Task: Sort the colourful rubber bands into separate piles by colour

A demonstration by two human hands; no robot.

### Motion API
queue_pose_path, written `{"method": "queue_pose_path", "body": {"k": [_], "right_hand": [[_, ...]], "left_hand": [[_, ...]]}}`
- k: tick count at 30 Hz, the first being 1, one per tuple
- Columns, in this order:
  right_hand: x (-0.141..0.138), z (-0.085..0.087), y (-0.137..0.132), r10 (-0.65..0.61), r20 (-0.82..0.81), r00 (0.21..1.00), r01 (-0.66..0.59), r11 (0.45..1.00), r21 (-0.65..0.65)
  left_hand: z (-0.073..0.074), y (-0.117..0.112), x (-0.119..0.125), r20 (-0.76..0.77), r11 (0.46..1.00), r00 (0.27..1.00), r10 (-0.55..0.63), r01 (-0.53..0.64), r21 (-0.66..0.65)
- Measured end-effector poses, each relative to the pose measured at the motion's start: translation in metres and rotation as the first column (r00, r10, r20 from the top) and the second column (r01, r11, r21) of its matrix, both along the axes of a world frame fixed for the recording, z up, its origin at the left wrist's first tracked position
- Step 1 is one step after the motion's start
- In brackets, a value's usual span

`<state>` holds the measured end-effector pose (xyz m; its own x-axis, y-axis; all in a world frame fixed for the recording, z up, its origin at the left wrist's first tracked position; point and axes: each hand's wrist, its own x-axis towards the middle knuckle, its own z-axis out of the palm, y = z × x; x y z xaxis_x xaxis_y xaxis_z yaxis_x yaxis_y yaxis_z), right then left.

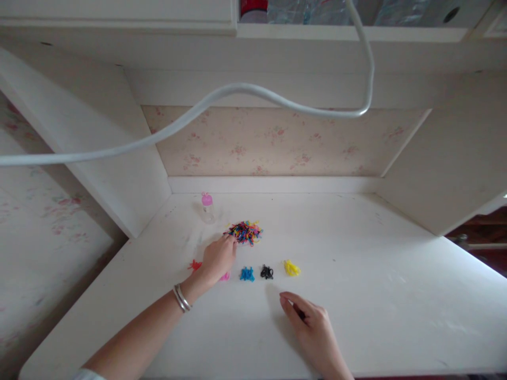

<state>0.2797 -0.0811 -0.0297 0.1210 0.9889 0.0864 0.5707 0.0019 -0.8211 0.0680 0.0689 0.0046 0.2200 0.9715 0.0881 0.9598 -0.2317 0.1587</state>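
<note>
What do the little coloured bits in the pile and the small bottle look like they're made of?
Pile: probably rubber or soft plastic bands; thin, bright, tangled loops, too small to be sure. Bottle: clear plastic apparently, see-through body with matte pink cap.

White desk point(356, 295) in an alcove, floral wallpaper point(277, 142) behind, seemingly daylit.

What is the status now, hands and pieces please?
Left hand open, fingertips at mixed pile. Right hand resting on desk, apparently empty. Small colour piles in a row; pink one partly hidden by left hand.
</note>
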Motion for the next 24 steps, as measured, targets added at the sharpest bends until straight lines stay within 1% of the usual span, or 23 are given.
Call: {"method": "queue_pose_path", "body": {"k": [8, 10, 12, 15, 19, 21, 24], "right_hand": [[-0.001, 0.002, 0.0, 0.003, 0.0, 1.0, -0.003, 1.0, -0.011], [0.0, 0.001, 0.0, 0.007, 0.004, 1.0, -0.007, 1.0, -0.005], [0.0, 0.0, -0.001, 0.008, 0.005, 1.0, -0.008, 1.0, -0.002], [0.0, 0.0, -0.001, 0.008, 0.009, 1.0, -0.008, 1.0, -0.006], [0.0, 0.0, 0.0, 0.01, 0.024, 1.0, -0.01, 1.0, -0.004], [0.0, -0.001, 0.001, 0.007, 0.032, 0.999, -0.007, 1.0, -0.004], [0.0, -0.002, 0.001, 0.009, 0.039, 0.999, -0.009, 1.0, 0.007]], "left_hand": [[0.013, -0.001, -0.015, 0.085, 1.0, 0.996, 0.011, -0.012, 0.007], [0.016, -0.002, -0.016, 0.111, 1.0, 0.994, -0.002, 0.0, 0.012], [0.019, -0.004, -0.013, 0.137, 0.999, 0.99, -0.04, 0.039, 0.007], [0.024, -0.009, -0.004, 0.17, 0.989, 0.976, -0.136, 0.144, -0.032], [0.026, -0.018, 0.018, 0.201, 0.95, 0.941, -0.274, 0.297, -0.093], [0.024, -0.023, 0.03, 0.205, 0.934, 0.927, -0.315, 0.341, -0.106], [0.02, -0.028, 0.045, 0.198, 0.92, 0.916, -0.348, 0.374, -0.115]]}}
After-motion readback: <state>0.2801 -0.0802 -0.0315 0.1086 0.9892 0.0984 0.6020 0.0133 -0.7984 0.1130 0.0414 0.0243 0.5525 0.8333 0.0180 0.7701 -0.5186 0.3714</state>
